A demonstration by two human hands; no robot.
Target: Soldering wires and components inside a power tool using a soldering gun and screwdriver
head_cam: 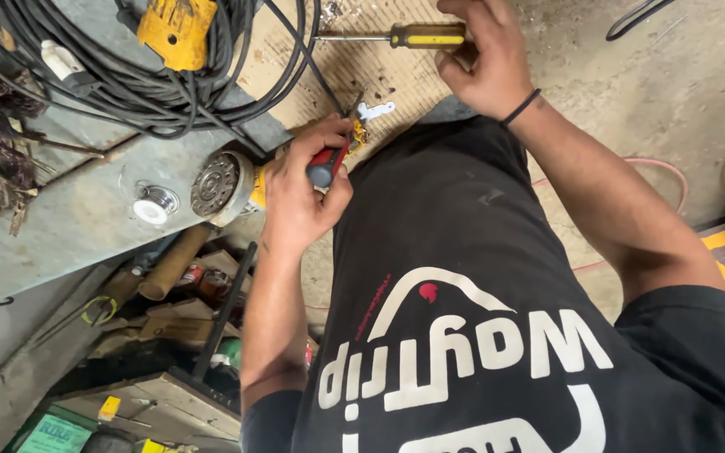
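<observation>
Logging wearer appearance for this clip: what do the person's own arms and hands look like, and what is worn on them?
Both forearms and hands are bare, with no gloves. The right hand has a thin black band around the wrist. The left hand wears nothing. Short black sleeves of a black T-shirt with white lettering cover the upper arms.

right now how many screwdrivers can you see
2: a yellow-handled screwdriver by the right hand, and a red-handled screwdriver in the left hand. Others may be hidden.
</observation>
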